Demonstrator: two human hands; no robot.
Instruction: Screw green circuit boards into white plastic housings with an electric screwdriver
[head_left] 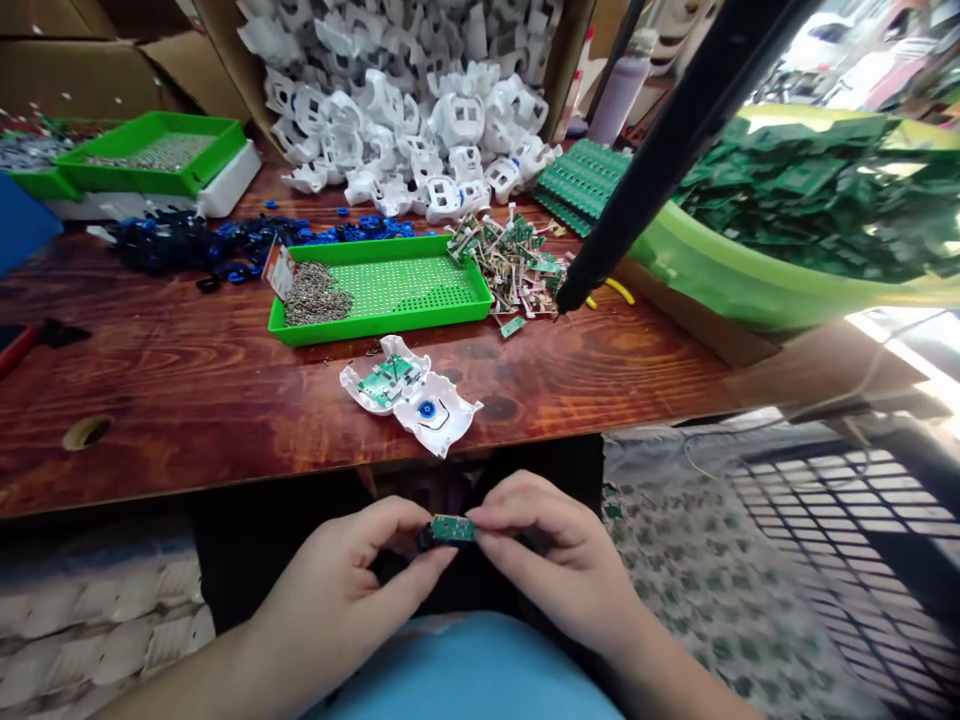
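Note:
Between my two hands, just off the table's front edge, is a small green circuit board (453,529). The thumb and fingers of my left hand (360,570) pinch its left end, where a small black part (426,538) shows beside the board. My right hand (551,555) pinches the right end with thumb and forefinger. Beyond the hands, on the table, lies an opened white plastic housing in two halves. Its left half (352,383) has a green board (388,380) in it; the right half (450,425) has a round blue part (427,409).
A green perforated tray (405,285) with metal screws (315,295) stands mid-table. Small wired boards (517,265) are heaped at its right, black and blue parts (217,240) behind left. White shells (405,130) fill a box behind. A black bar (675,140) crosses the right side.

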